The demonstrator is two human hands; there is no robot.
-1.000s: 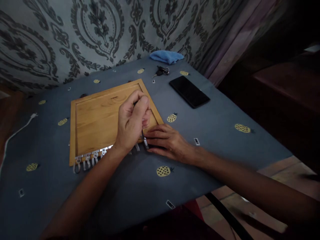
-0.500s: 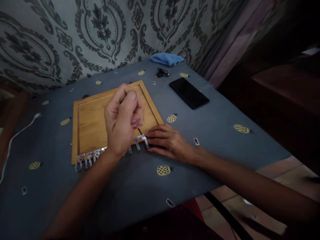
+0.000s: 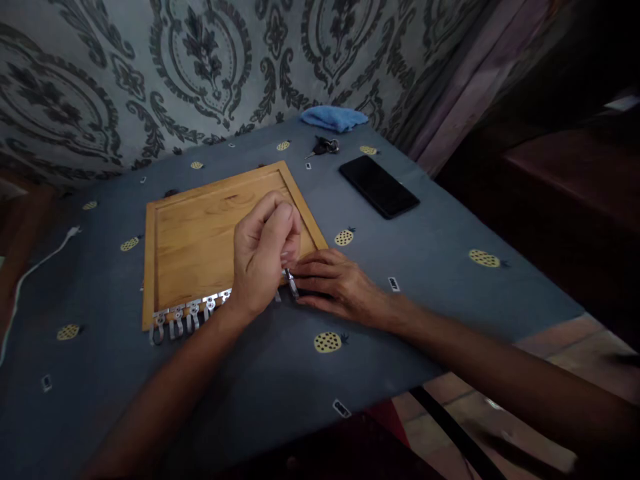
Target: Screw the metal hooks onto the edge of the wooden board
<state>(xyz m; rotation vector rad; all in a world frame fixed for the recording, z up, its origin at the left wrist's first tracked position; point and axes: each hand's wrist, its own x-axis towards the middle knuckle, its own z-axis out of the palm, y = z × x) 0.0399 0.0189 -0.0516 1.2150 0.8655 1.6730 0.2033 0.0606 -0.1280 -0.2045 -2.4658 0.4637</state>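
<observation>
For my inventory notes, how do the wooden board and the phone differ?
The wooden board is yellow-brown; the phone is black. The board is clearly larger than the phone. The board has a raised rim and metal hooks along its near edge, while the phone's face looks plain. The right hand is at the board's corner; no hand touches the phone. Both are rectangular and lie on the blue-grey tablecloth.

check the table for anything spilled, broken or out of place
Nothing stands out: no spill or breakage shows. The wooden board lies flat, metal hooks lined along its near edge, though the left hand hides some.
</observation>
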